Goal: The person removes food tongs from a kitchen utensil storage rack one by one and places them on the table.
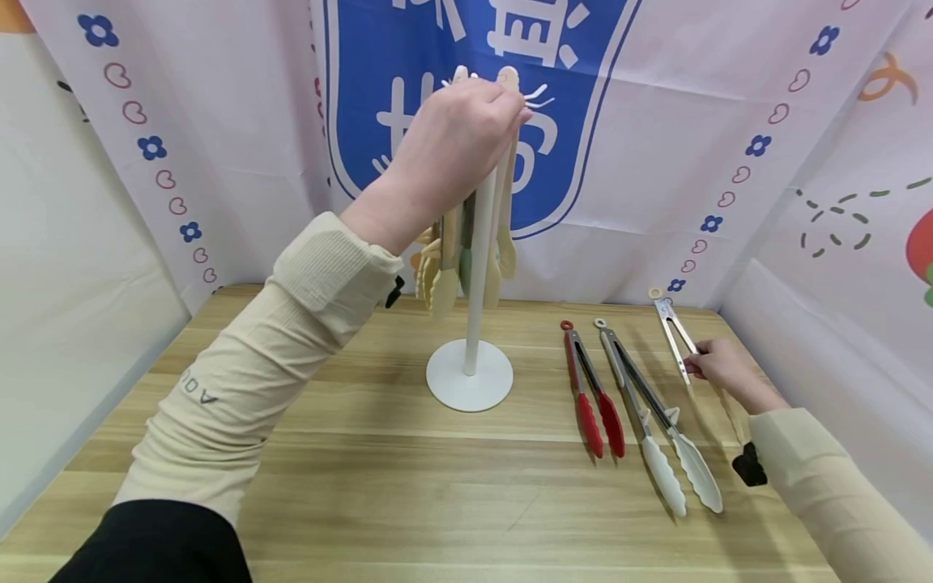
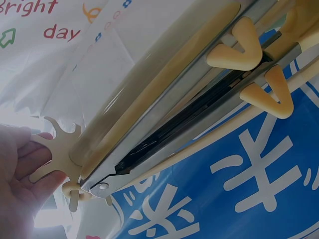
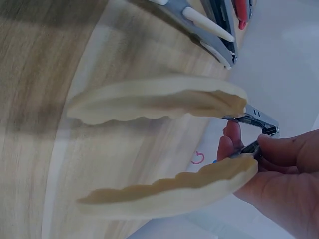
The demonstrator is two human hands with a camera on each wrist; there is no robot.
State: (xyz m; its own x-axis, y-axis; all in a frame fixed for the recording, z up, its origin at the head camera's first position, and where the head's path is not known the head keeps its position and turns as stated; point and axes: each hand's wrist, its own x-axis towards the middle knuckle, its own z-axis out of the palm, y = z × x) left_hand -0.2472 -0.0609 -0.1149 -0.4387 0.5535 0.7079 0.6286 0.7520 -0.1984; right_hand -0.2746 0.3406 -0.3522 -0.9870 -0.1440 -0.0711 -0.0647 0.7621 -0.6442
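My left hand [image 1: 466, 121] is at the top of a white utensil stand [image 1: 470, 393]. In the left wrist view its thumb and fingers pinch the hooked top [image 2: 61, 144]. Kitchen utensils hang there, among them tongs [image 2: 149, 122] with metal arms and yellowish heads [image 1: 443, 291]; some are hidden behind the arm and the pole. At the right, my right hand [image 1: 729, 372] grips metal tongs [image 1: 674, 328] with a cream ring. Their scalloped cream tips [image 3: 159, 97] stand spread apart in the right wrist view.
Red-tipped tongs [image 1: 594, 397] and white-tipped tongs [image 1: 659, 429] lie side by side on the wooden table [image 1: 379, 502], between the stand and my right hand. A printed cloth [image 1: 255, 121] hangs behind the table, with white side walls.
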